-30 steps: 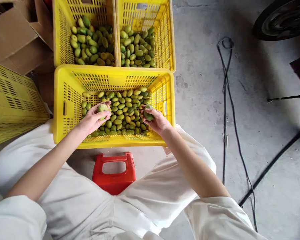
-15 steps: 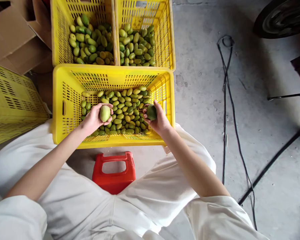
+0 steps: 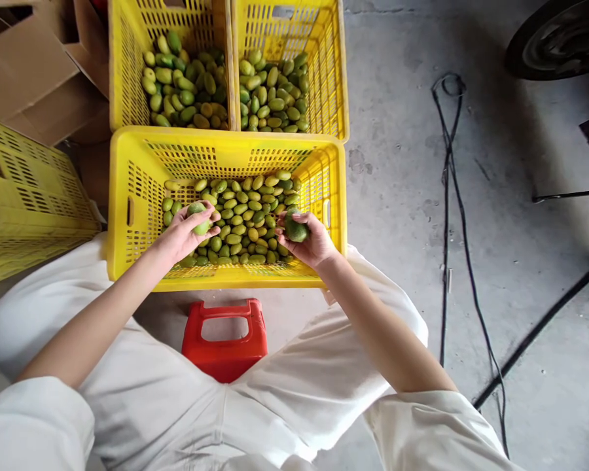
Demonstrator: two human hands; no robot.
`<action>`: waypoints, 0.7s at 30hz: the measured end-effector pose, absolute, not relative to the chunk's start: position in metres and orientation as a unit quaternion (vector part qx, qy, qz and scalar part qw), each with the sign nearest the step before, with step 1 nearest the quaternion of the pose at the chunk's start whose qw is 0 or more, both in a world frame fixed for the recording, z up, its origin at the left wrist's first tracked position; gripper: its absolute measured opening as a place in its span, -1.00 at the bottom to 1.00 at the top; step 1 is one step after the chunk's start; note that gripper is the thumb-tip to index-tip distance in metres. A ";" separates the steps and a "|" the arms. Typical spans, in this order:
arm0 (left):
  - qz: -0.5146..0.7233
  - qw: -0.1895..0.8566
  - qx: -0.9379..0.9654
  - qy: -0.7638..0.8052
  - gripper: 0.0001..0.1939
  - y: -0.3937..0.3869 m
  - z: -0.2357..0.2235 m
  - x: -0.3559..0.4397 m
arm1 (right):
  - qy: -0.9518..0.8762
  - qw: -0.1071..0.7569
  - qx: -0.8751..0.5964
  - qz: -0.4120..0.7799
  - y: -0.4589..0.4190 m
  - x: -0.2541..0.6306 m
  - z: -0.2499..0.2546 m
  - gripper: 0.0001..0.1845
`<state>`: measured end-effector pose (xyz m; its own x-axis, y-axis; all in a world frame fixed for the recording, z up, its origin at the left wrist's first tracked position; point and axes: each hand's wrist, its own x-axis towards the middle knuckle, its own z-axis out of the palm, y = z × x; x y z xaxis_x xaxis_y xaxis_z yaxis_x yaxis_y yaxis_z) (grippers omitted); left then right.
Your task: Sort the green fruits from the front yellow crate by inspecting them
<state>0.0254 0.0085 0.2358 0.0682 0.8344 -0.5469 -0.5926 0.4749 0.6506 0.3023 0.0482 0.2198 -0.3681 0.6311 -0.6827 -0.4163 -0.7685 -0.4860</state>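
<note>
A yellow plastic crate (image 3: 127,147) stands on the floor right in front of me, partly filled with small green and yellowish mangoes (image 3: 245,209). Over its left side my left hand (image 3: 181,235) is closed round a pale green mango (image 3: 199,217). Over the right side my right hand (image 3: 311,245) grips a darker green mango (image 3: 295,230). Both hands hover just above the fruit pile.
Two more yellow crates of mangoes, one (image 3: 122,72) at back left and another (image 3: 341,72) beside it, stand behind the near one. An upturned yellow crate (image 3: 29,196) and cardboard boxes (image 3: 29,65) lie left. A red stool (image 3: 224,340) sits between my legs. Black cables (image 3: 446,196) run across the concrete on the right.
Both hands have turned their mangoes over and dropped slightly toward the pile; the left fruit, shown fully half a second ago, is now partly covered by fingers.
</note>
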 end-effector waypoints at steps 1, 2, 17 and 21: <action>0.487 0.719 0.139 0.477 -0.62 0.008 0.236 0.026 | -0.121 0.318 -0.466 0.817 0.049 0.303 0.219 -0.70; 0.478 0.719 0.150 0.482 -0.60 0.008 0.236 0.027 | -0.128 0.313 -0.469 0.816 0.049 0.303 0.218 -0.68; 0.452 0.745 0.154 0.466 -0.74 0.015 0.240 0.034 | -0.074 0.393 -0.480 0.781 0.051 0.301 0.211 -0.69; 0.458 0.757 0.174 0.433 -0.57 0.013 0.245 0.033 | -0.121 0.400 -0.483 0.770 0.050 0.302 0.209 -0.57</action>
